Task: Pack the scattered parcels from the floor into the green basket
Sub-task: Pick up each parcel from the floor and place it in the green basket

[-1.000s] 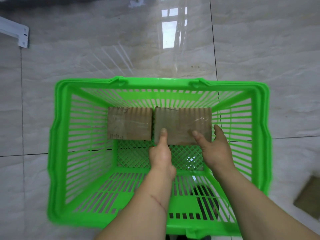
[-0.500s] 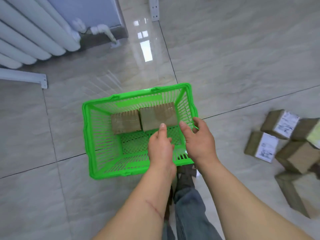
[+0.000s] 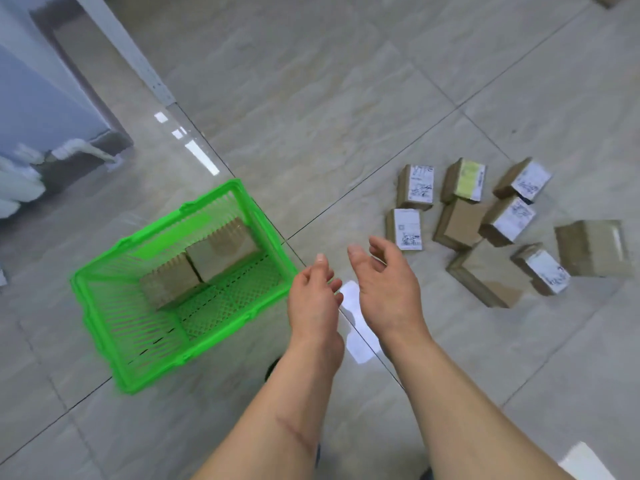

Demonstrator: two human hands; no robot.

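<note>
The green basket [image 3: 104, 313] stands on the tiled floor at the left. Two brown parcels lie side by side against its far wall, one at the left [image 3: 169, 284] and one at the right [image 3: 225, 247]. My left hand [image 3: 315, 296] hovers just right of the basket's rim, fingers loosely apart and empty. My right hand [image 3: 384, 278] is beside it, open with curled fingers, holding nothing. Several cardboard parcels lie scattered on the floor to the right; the nearest labelled one [image 3: 407, 228] is just beyond my right fingertips.
The parcel pile includes a plain flat box [image 3: 462, 225], a large flat box [image 3: 491, 280] and a bigger box [image 3: 594, 252] at the far right. A white radiator pipe [image 3: 83, 148] and a wall are at the far left.
Both hands have let go of the right parcel in the basket and come out of it, moving right toward the pile. My view has swung right, bringing the scattered parcels into sight.
</note>
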